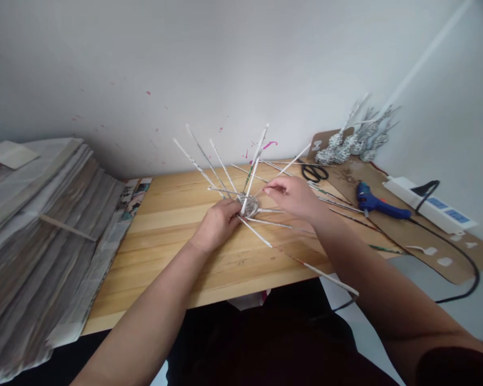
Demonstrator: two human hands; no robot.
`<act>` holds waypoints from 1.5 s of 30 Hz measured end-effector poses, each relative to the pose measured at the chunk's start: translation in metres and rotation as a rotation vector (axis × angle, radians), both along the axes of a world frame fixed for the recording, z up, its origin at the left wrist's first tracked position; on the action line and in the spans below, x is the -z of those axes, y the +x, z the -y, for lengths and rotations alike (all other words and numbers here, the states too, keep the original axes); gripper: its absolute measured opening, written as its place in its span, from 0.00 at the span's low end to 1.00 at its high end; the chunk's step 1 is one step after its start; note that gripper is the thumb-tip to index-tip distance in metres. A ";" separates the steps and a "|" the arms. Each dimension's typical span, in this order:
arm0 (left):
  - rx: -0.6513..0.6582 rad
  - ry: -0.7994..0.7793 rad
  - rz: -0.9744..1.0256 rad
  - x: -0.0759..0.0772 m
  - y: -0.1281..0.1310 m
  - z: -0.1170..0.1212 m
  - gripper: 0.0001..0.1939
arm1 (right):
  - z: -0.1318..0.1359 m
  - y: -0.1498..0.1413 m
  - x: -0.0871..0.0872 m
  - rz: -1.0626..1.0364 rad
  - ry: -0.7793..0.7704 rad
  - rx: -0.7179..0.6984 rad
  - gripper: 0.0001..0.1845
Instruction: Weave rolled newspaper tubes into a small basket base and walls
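Observation:
On the wooden table sits a small round woven piece (249,206) of rolled newspaper, with several pale paper sticks (224,166) fanning out from it, some tilted up and others lying low. My left hand (219,221) grips its left edge, fingers curled against the weave. Just right of the weave, my right hand (287,194) is closed in a pinch on what looks like a thin paper strip (261,191) running from the piece. The ends of the right fingertips are small in view, and the left fingertips are partly hidden behind the sticks.
A tall newspaper stack (56,225) stands on the left. Loose paper sticks (338,202) lie under and beyond my right arm. Black scissors (314,171), a blue glue gun (380,206), a white power strip (430,203) and woven paper pieces (342,149) are at the right.

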State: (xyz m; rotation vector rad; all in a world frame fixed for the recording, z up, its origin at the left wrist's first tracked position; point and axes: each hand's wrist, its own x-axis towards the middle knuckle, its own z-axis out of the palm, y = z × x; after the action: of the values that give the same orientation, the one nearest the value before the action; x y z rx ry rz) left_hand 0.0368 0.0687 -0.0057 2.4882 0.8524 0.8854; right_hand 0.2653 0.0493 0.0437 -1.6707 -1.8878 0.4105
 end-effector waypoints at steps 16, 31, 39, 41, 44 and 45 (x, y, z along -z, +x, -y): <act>0.019 0.083 0.020 0.003 -0.001 0.000 0.11 | -0.034 -0.020 0.027 -0.115 -0.285 0.047 0.09; -0.100 0.049 -0.017 0.001 -0.002 0.002 0.04 | -0.028 -0.025 0.027 -0.083 -0.177 0.009 0.07; -0.092 -0.014 0.058 0.011 -0.004 -0.002 0.06 | -0.027 -0.027 0.028 -0.102 -0.190 0.029 0.05; -0.099 -0.044 0.037 0.013 -0.005 -0.002 0.06 | -0.028 -0.028 0.028 -0.102 -0.187 0.025 0.05; -0.127 -0.062 0.007 0.013 -0.004 -0.002 0.05 | -0.030 -0.027 0.031 -0.122 -0.188 0.025 0.05; -0.129 -0.066 0.008 0.013 -0.004 -0.001 0.05 | -0.031 -0.026 0.032 -0.134 -0.194 0.027 0.05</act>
State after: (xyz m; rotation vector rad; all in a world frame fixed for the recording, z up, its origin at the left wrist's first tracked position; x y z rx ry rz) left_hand 0.0332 0.0700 -0.0184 2.3935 1.0329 0.8935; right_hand 0.2388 0.0798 0.0113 -1.7435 -1.7723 0.6962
